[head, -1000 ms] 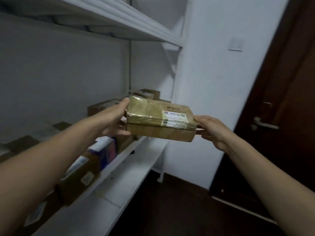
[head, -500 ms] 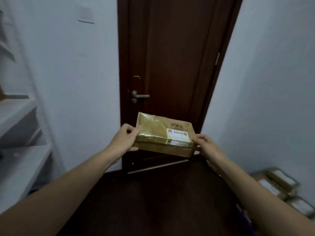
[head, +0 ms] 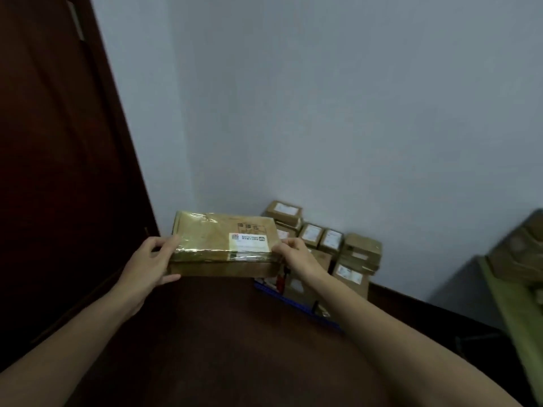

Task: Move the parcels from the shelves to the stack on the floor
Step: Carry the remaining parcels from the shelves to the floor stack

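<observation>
Parcel held in both hands, in the air, next to the floor stack.
Grey wall (head: 323, 113) fills 12 to 3 o'clock, dark door (head: 53, 142) at 9, dark floor (head: 220, 348) at 6. Stack (head: 352, 254) of brown boxes sits on the floor against the wall, at 3 o'clock of the parcel and partly hidden behind it. Parcel (head: 217, 245), flat, brown, taped, is near level and clear of the floor. Left hand (head: 147, 265) grips its 9 o'clock end, thumb on top, fingers underneath. Right hand (head: 299, 259) grips the 3 o'clock end, fingers curled round the edge. White label (head: 248, 241) on top, toward the right hand.
</observation>
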